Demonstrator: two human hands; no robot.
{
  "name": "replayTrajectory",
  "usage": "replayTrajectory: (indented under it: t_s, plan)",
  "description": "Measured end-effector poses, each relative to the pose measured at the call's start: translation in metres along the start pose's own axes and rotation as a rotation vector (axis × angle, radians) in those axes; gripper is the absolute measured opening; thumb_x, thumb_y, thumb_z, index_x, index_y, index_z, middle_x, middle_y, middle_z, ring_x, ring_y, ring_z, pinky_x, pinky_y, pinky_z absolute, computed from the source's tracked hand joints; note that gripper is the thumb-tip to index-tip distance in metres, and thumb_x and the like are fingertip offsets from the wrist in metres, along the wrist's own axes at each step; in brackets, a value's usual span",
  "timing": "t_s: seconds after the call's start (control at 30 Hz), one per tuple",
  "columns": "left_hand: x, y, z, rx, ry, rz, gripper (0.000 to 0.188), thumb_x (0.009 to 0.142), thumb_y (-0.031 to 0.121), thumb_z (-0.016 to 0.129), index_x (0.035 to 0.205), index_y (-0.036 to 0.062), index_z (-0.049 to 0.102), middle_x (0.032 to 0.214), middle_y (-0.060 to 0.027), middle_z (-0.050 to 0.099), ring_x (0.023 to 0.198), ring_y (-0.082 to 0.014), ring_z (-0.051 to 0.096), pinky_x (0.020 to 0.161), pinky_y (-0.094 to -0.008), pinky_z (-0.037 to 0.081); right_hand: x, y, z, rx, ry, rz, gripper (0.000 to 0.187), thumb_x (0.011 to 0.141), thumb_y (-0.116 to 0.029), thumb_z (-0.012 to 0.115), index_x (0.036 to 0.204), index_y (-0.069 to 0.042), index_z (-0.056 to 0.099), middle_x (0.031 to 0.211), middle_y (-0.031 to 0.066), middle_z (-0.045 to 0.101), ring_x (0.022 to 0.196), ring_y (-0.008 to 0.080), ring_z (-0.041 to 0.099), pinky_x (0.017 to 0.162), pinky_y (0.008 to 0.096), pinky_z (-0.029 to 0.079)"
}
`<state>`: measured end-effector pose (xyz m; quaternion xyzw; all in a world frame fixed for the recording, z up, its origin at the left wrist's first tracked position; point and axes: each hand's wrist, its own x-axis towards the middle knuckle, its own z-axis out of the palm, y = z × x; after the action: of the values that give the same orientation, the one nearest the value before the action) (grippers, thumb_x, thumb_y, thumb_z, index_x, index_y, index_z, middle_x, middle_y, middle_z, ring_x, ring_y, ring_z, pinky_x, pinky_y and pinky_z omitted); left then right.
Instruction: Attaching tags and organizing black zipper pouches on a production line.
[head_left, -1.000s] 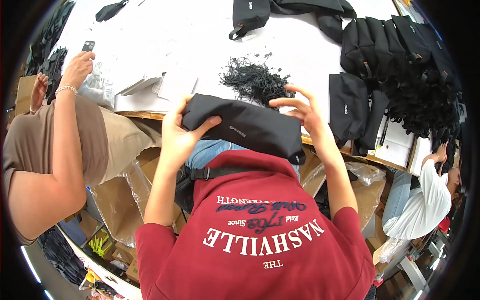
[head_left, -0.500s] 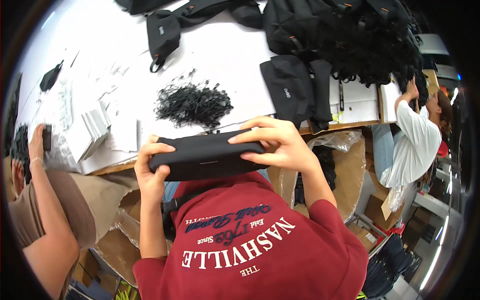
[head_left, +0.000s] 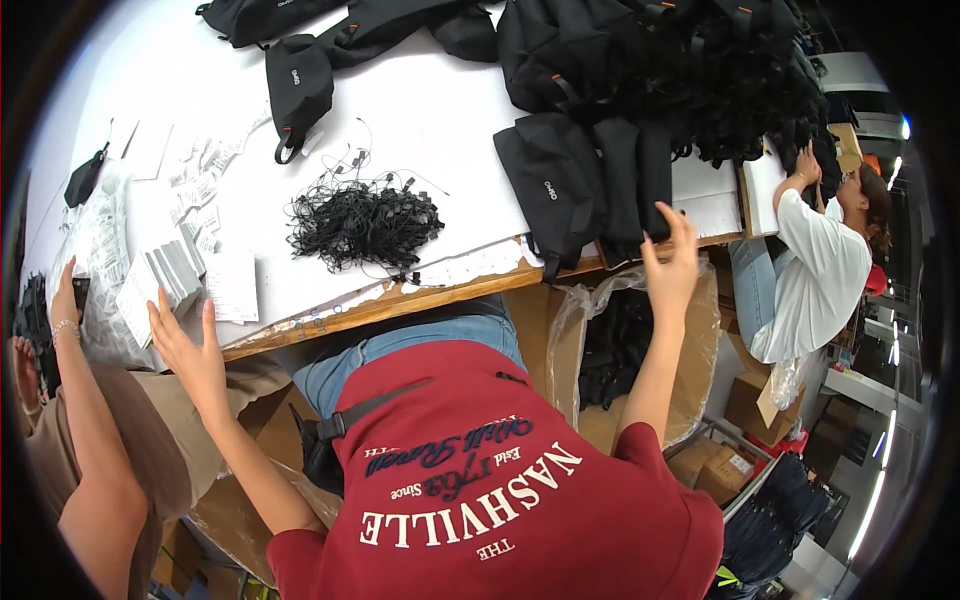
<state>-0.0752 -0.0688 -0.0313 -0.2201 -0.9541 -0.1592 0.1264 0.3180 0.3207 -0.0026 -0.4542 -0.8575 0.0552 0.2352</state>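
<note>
My left hand point(head_left: 190, 345) is open with fingers spread, holding nothing, at the table's front edge beside a stack of white paper tags point(head_left: 172, 272). My right hand point(head_left: 674, 262) is open too, fingers apart. It is at the lower end of a slim black pouch point(head_left: 655, 170), the rightmost of several black pouches lying side by side; whether a fingertip touches it I cannot tell. A larger black pouch point(head_left: 550, 190) lies to its left. Between my hands, farther in, sits a tangled heap of black tag strings point(head_left: 365, 225).
A big pile of black bags point(head_left: 690, 70) covers the table's far right. More black pouches point(head_left: 300, 85) lie at the back. Below the edge stands a plastic-lined carton point(head_left: 690, 350) with black items. Co-workers are at left, by a forearm point(head_left: 95, 430), and right, in a white shirt point(head_left: 815, 270).
The black pouch that both hands held is out of them and now lies at the right of the row. My left hand has moved left to the tags, my right hand rightward.
</note>
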Motion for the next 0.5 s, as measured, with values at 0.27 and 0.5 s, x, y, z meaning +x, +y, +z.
replayTrajectory:
  t_s: [0.27,0.5]
  plan:
    - [0.016,-0.027,-0.007,0.115,0.076,-0.054,0.063,0.086,0.043,0.063,0.135,0.0091,0.044,0.141,-0.0185,0.037,0.130,-0.0358,0.033,0.107,-0.0471,0.027,0.008,-0.010,-0.011,0.056,-0.067,-0.023,0.040,0.082,-0.010,0.058,0.120,-0.018,0.060,0.125,0.0115,0.048,0.117,0.0301,0.047,0.098,0.0394,0.038]
    - [0.036,-0.030,-0.008,0.089,-0.077,-0.142,0.068,0.084,0.047,0.064,0.134,0.0043,0.045,0.137,-0.0178,0.042,0.127,-0.0343,0.038,0.106,-0.0441,0.031,0.024,-0.058,0.007,0.235,0.200,0.027,0.021,0.085,-0.011,0.063,0.106,-0.012,0.066,0.101,0.0055,0.058,0.091,0.0172,0.054,0.076,0.0300,0.044]
